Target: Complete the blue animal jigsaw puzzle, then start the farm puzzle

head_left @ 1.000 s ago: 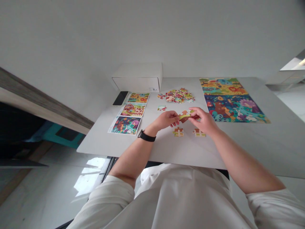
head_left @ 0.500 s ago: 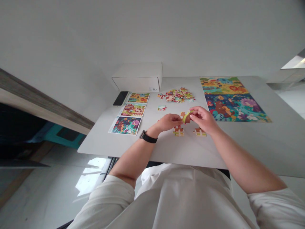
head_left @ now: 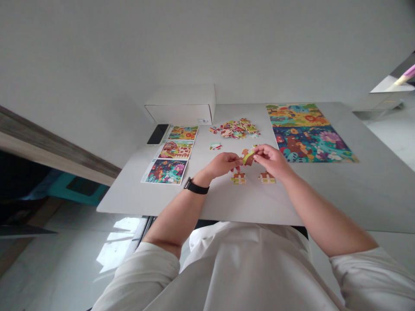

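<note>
Between my two hands, just above the table, is a puzzle piece (head_left: 248,158) in brown and yellow-green. My left hand (head_left: 225,164) pinches its left side, and my right hand (head_left: 271,159) grips its upper right edge with thumb and fingers. Whether it is one piece or two joined, I cannot tell. Below my left fingers lies a brown and green puzzle piece (head_left: 239,179); a similar piece (head_left: 267,178) rests below my right hand. Part of a pink-red piece shows under my left fingertips.
Loose puzzle pieces (head_left: 238,129) are heaped beyond my hands, with a single piece (head_left: 215,147) nearer. Picture cards (head_left: 177,149) and a phone (head_left: 158,134) lie left, before a white box (head_left: 180,113). Two finished-looking animal pictures (head_left: 311,134) lie right. The table's edge (head_left: 253,220) is near my body.
The view has shifted slightly, so the table's contents appear a little further left. Both hands keep their hold on the puzzle piece, with little change in pose.
</note>
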Motion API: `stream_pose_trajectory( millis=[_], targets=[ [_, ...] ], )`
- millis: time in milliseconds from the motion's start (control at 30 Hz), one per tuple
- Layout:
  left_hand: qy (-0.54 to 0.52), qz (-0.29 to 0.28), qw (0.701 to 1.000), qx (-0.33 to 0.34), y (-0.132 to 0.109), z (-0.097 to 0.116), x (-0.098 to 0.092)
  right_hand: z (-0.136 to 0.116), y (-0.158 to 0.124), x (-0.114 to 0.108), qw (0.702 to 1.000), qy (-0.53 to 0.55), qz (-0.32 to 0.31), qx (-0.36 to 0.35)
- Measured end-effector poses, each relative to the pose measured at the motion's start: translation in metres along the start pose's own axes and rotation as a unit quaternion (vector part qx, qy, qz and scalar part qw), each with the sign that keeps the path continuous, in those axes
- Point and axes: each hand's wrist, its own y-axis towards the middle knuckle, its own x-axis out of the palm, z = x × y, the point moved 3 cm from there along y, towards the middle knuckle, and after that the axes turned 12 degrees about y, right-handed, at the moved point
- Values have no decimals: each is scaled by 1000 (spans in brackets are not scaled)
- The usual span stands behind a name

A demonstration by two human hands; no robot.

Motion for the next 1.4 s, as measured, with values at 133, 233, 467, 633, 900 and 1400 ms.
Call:
stream_pose_trajectory(
  millis=[133,233,467,633,900,1400],
  targets=[
    [-15,29,999,-11,1,-1,-3,-3,1,-4,999,-31,-5,28],
    [-24,51,998,-26,1,-1,-5,-4,0,-9,997,-56,-36,49],
    [15,53,998,-39,1,-2,-1,-9,2,-21,984,-142,-89,58],
    [108,48,993,4,3,-3,8,-20,2,-32,982,-179,-44,30],
    [267,8,964,-3,5,16,32,-19,1,-33,972,-209,-90,67],
    [463,27,884,-58,9,25,57,-23,-6,-35,893,-378,-211,124]
  ],
)
